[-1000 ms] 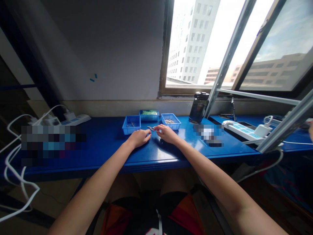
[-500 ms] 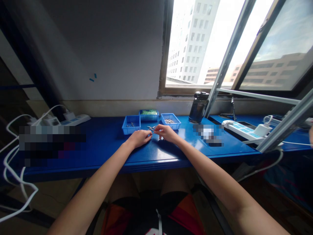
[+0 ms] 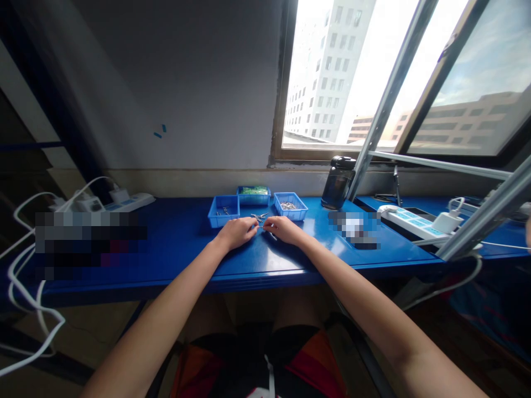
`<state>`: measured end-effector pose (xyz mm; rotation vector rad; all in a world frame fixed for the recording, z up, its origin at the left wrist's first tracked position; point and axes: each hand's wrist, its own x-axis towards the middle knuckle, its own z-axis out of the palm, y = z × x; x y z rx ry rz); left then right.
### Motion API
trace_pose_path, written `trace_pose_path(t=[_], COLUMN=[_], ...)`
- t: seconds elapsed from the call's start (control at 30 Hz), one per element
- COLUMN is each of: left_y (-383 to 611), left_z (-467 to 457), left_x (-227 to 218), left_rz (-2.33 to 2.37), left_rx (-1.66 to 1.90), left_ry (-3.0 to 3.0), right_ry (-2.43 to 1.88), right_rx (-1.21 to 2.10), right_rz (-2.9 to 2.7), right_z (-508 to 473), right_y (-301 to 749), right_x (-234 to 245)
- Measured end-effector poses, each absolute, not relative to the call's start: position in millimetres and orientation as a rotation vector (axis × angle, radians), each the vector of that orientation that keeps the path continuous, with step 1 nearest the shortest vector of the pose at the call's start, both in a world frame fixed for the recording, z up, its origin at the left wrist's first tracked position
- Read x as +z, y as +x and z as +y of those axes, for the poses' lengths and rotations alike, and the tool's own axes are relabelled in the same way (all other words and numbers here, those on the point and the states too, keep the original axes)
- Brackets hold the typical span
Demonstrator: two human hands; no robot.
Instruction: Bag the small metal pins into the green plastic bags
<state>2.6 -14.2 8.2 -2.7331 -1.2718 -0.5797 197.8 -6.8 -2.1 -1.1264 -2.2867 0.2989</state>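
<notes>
My left hand (image 3: 238,232) rests low over the blue table (image 3: 178,237), its fingers closed together around something too small to name. Facing it, my right hand (image 3: 284,229) pinches at the same spot, and a tiny thing shows in the narrow gap between the fingertips. Just beyond the fingers lie several thin metal pieces (image 3: 260,216) in a loose pile. Around them stand three blue bins: a left bin (image 3: 224,221) with a few metal pieces, a back bin (image 3: 254,201) with green bagged contents, and a right bin (image 3: 292,214) with many small metal parts.
A dark bottle (image 3: 338,183) stands at the back right by a metal frame post (image 3: 384,105). Power strips with plugs lie on the right (image 3: 418,221) and at the left (image 3: 136,202), with white cables hanging. Blurred items cover the table's left end. A person's hand shows at the far right edge.
My right hand has lowered slightly and its fingers have drawn in. My left hand stays nearly in place. The view has shifted a little.
</notes>
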Motion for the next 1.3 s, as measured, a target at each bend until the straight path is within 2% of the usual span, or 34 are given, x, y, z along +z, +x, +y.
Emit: trace_pose_path(t=[0.67, 1.3], left_y=[2.7, 0.3], left_z=[-14.6, -9.2], left_x=[7.1, 4.8], left_rz=[-1.039, -1.301], left_rx=[-0.699, -0.604], left_ry=[-2.754, -2.713], right_ry=[-1.134, -1.109], right_rx=[0.317, 0.314], right_rz=[-2.319, -2.299], right_z=[-13.9, -11.7], right_y=[192.4, 197.2], right_x=[3.9, 2.9])
